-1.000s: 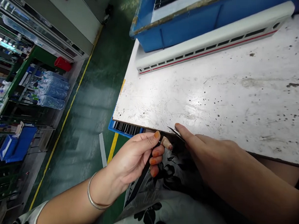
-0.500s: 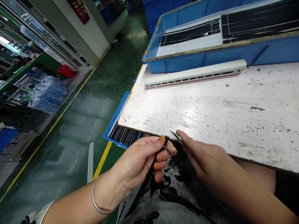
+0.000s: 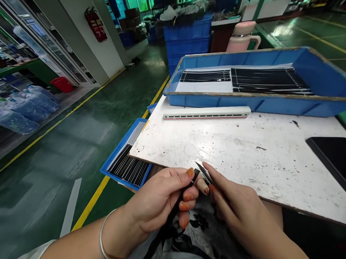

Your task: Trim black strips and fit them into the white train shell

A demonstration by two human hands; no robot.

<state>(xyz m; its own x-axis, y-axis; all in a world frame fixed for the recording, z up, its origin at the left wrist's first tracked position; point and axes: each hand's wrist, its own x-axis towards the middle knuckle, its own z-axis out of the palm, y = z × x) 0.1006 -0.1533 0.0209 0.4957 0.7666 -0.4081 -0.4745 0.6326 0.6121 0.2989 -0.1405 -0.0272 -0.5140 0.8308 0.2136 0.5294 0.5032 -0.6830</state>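
Note:
My left hand point(image 3: 167, 198) is closed round a long black strip point(image 3: 173, 211), pinching it near its upper end between thumb and fingers. The strip slants down toward my lap, its lower part dark against the patterned clothing. In my right hand point(image 3: 236, 203) is a pair of pointed tweezers point(image 3: 204, 171), gripped between thumb and fingers with the tips pointing up and left. The tweezers lie just right of the strip's upper end; whether they touch it I cannot tell. Both hands are at the near edge of the white table point(image 3: 208, 139).
A white model train car shell point(image 3: 206, 113) lies before a blue bin point(image 3: 212, 100) with rows of black strips. Lower left, a blue tray point(image 3: 106, 171) holds more strips. A black phone-like slab point(image 3: 335, 160) lies at right; a pink mug point(image 3: 239, 38) stands behind the bin.
The view has tilted up and turned right, bringing the mug and the dark slab into sight. My hands keep their grips on the strip and tweezers, close together as before.

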